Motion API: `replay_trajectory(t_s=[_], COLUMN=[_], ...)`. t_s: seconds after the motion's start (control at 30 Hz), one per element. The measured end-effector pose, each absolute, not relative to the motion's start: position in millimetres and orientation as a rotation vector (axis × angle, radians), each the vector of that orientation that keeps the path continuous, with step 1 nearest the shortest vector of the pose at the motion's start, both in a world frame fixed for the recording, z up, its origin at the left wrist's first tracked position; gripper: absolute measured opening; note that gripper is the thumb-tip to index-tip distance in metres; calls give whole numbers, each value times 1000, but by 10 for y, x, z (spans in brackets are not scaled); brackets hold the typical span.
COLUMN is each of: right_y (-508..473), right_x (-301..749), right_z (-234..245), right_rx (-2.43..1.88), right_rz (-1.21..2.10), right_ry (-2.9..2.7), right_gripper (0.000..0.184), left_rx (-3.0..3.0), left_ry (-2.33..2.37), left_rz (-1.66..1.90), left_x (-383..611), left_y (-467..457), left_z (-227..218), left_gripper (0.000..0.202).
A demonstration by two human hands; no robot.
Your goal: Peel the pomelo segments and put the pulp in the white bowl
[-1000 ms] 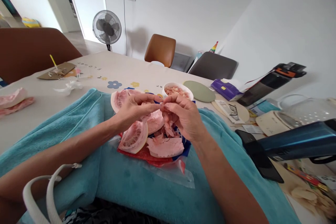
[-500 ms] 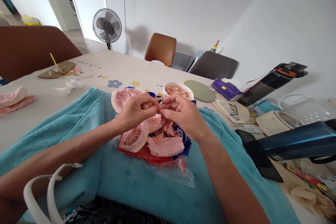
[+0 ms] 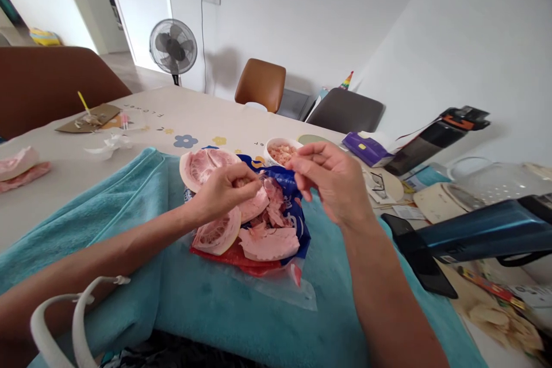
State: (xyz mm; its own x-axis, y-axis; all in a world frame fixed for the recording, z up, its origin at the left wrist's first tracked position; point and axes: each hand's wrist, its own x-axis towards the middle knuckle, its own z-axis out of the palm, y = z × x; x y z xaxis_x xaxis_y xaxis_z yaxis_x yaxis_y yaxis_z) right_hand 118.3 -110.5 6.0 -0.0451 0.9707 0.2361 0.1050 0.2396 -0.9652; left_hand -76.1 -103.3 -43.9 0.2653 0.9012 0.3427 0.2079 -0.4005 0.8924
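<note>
My left hand [image 3: 228,192] hovers over the pile of pomelo peel with its fingers curled round a piece of pomelo flesh [image 3: 240,182], mostly hidden by the fingers. Up and to the right, my right hand [image 3: 330,178] is closed in a pinch beside the white bowl [image 3: 268,161]; what it pinches, if anything, is too small to make out. Loose pink pomelo pulp [image 3: 282,149] fills the bowl. Beneath my hands, thick pink pomelo peels [image 3: 269,243] and torn membrane [image 3: 276,207] lie on a blue and red plastic bag [image 3: 303,230].
A teal towel [image 3: 207,305] lies under the bag. To the right are a dark phone [image 3: 416,253], a blue bottle [image 3: 478,230], glasses [image 3: 378,184] and a purple pack [image 3: 366,148]. More peel [image 3: 21,167] and a crumpled tissue [image 3: 110,146] lie on the left.
My hands were together over the peels. My right hand has moved away to the right, near the bowl, while my left hand stays over the peels. The view has shifted slightly.
</note>
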Motion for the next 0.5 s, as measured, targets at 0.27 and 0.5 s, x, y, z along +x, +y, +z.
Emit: replay_trajectory(t_s=[0.27,0.5], right_y=[-316,126], right_x=[1553,1643], right_z=[53,-206], right_rx=[-1336,-1526], right_rz=[578,743], right_ry=[-1524,-1552], right_gripper=[7,13], left_rx=[1925,1505], left_ry=[861,963], left_rz=[1045,993], left_x=[-660,-724], left_y=[-1131,-1070], left_z=[-487,-448], left_gripper=[10,36])
